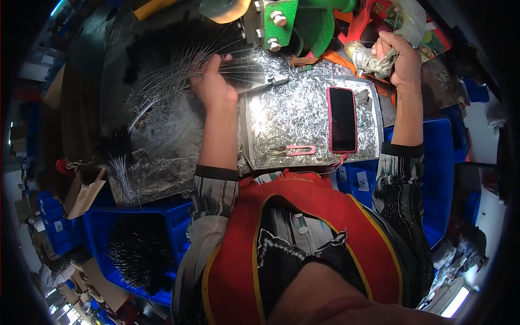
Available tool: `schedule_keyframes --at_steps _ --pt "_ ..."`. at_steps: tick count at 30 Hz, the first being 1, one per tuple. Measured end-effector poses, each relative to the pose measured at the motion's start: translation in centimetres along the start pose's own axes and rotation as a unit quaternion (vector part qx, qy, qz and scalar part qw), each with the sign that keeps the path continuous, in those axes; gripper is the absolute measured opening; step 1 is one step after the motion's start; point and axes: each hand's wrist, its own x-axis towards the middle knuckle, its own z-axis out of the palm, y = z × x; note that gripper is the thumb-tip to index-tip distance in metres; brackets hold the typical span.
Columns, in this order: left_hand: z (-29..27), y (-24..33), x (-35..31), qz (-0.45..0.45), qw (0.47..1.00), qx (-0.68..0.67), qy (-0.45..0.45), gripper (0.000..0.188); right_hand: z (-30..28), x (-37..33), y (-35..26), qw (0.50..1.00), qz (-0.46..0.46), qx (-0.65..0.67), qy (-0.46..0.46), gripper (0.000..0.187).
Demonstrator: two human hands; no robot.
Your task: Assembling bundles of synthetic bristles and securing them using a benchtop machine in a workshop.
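My left hand (215,86) is closed on a fanned bunch of thin metal wires (172,76) at the left of a green machine (280,21) with large bolts. Some wires stretch from the hand toward the metal part under the machine. My right hand (403,58) grips a cloth-wrapped handle (374,60) to the right of the machine. Below the machine lies a shallow tray (379,108) strewn with small shiny metal clippings (292,116). A phone (342,120) in a red case and small pink-handled snips (300,150) rest on the clippings.
More thin wires (124,179) lie at the worn table's (162,168) near left edge. Below it, a blue bin (100,238) holds a dark bristly bundle (141,254). Another blue bin (437,179) stands by my right arm. A cardboard box (85,189) sits at the left.
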Motion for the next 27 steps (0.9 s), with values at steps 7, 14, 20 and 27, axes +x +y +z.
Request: schedule_keyframes --at_steps 7,14,20,27 --pt "-0.4 -0.6 0.8 0.036 0.999 0.024 -0.014 0.026 0.0 0.2 1.2 1.0 -0.006 0.006 -0.001 0.036" --pt "-0.6 -0.3 0.8 0.021 0.999 0.025 0.008 0.027 0.2 0.7 0.4 0.999 0.017 -0.001 -0.03 0.035" --pt "-0.9 -0.5 0.9 0.051 0.996 0.069 -0.027 0.033 -0.6 1.5 7.7 0.977 -0.208 0.023 0.041 0.006" --pt "-2.5 2.0 0.6 -0.059 0.974 0.168 -0.143 0.017 0.3 0.3 1.5 1.0 -0.019 0.014 -0.016 0.036"
